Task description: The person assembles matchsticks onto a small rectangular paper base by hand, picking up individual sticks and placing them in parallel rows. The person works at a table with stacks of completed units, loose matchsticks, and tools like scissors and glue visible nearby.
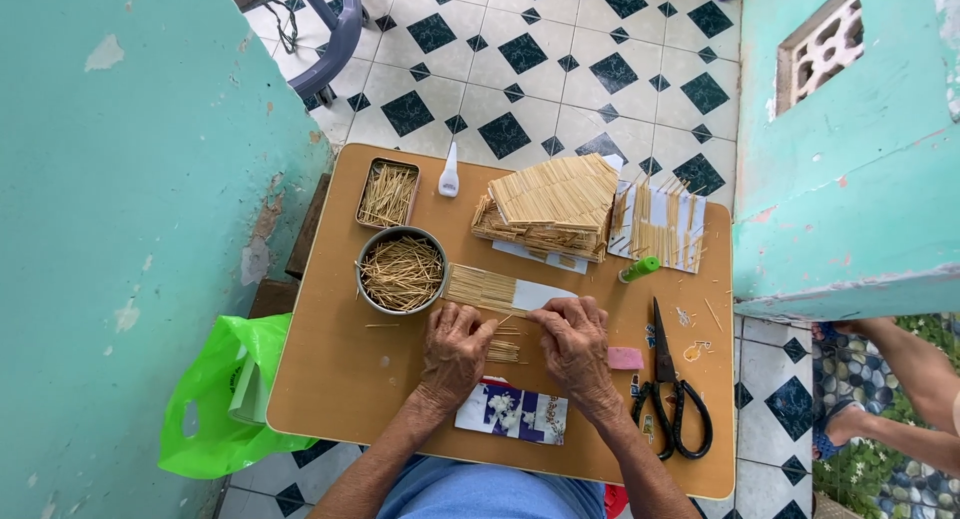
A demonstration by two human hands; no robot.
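Hands: left hand (455, 347), right hand (575, 341) curled, fingertips pressing toothpick strip (500, 291).

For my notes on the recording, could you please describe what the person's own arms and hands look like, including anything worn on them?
Both forearms are bare to the edge of the picture: no sleeves show. The left hand and right hand wear no gloves, and I can make out no rings, watch or bracelet. The backs of both hands look wrinkled, with raised veins and knuckles. Blue cloth shows between the arms, at the lap.

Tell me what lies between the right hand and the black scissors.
A pink eraser lies on the table between the right hand and the black scissors, seen in the head view.
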